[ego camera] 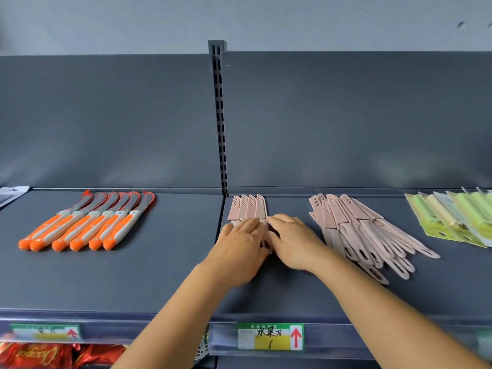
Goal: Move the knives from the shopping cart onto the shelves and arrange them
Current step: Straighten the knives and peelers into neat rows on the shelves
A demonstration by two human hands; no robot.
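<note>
Down at the front edge of the dark grey metal shelf point(165, 283) sits a green and yellow price tag point(270, 336), and both arms reach over it. Both grips lie flat, fingers straight and close together: the left hand point(241, 246) and right hand point(294, 241) press a neat row of pink plastic sheathed fruit knives point(247, 207). Six orange and grey handled knives point(87, 222) look done, but I think the messy heap of pink sheathed knives point(356, 230) on the right still needs lining up; no cart shows.
</note>
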